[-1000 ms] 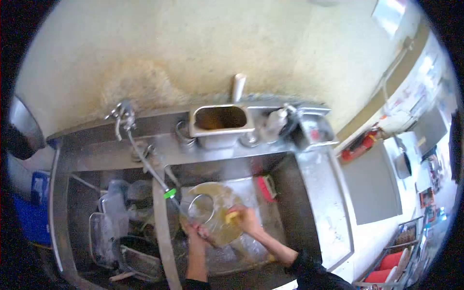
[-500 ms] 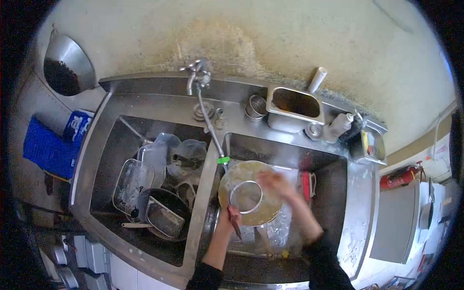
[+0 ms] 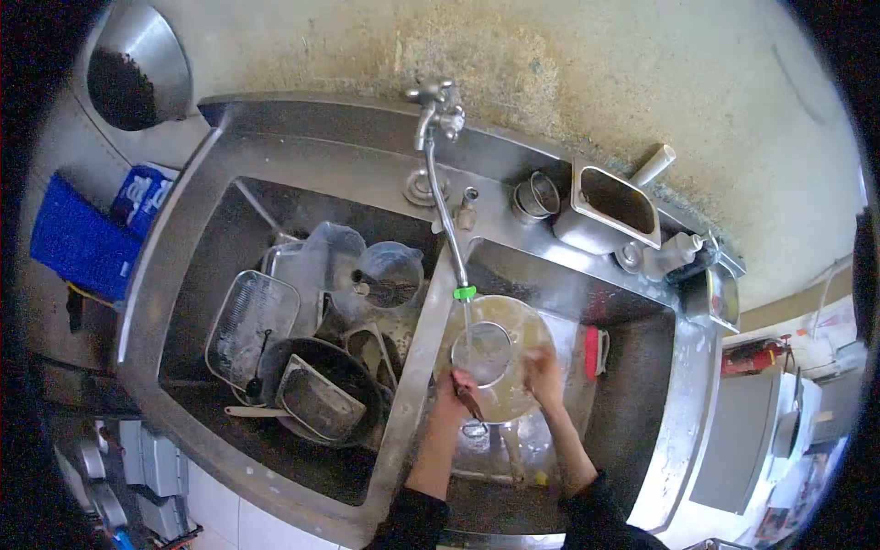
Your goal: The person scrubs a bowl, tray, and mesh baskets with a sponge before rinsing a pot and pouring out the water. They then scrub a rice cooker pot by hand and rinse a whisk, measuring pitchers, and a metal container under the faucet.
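My left hand (image 3: 454, 385) is closed round the dark handle (image 3: 470, 405) of a round mesh strainer (image 3: 482, 354). The strainer is over a large round basin (image 3: 527, 316) of cloudy yellowish liquid in the right sink. From the faucet hose with a green clamp (image 3: 466, 293), water runs down into the strainer. Just right of the strainer's rim, above the basin, is my right hand (image 3: 543, 376). Its fingers look bent but are blurred, and anything in them cannot be made out. A red-backed brush (image 3: 591, 350) lies farther right in the sink.
The left sink holds a wire basket (image 3: 252, 330), a dark pan (image 3: 344, 367) with a rectangular container in it, and clear plastic tubs (image 3: 390, 275). Behind are the faucet (image 3: 429, 115), small metal cups (image 3: 536, 197), a deep steel container (image 3: 596, 225) and a bottle (image 3: 676, 255).
My right hand has drawn back from over the strainer to beside its right rim. The strainer remains in my left hand under the hose. The camera view has shifted.
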